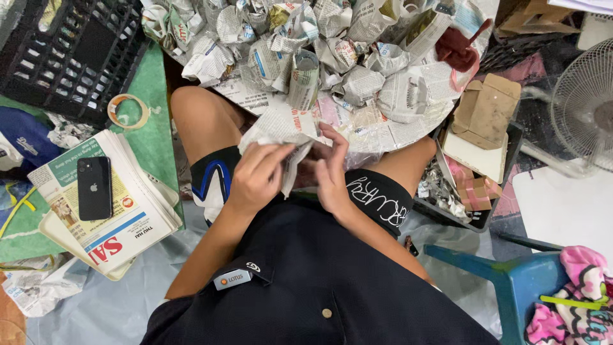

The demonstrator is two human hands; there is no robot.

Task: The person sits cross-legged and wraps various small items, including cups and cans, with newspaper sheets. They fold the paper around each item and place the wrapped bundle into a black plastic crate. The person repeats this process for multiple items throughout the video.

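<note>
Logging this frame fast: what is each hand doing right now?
Left hand: fingers closed on a newspaper sheet.
Right hand: fingers half open, touching the same sheet's edge; whether it grips cannot be told.

Black phone (94,188), green mat (152,137), blue stool (511,275), pink, perhaps floral, cloth (578,300)

Bright, even overhead light; shadows soft and short. Focus sharp at frame centre. Wide-angle distortion bends edges. No glare; slight blur at corners.
</note>
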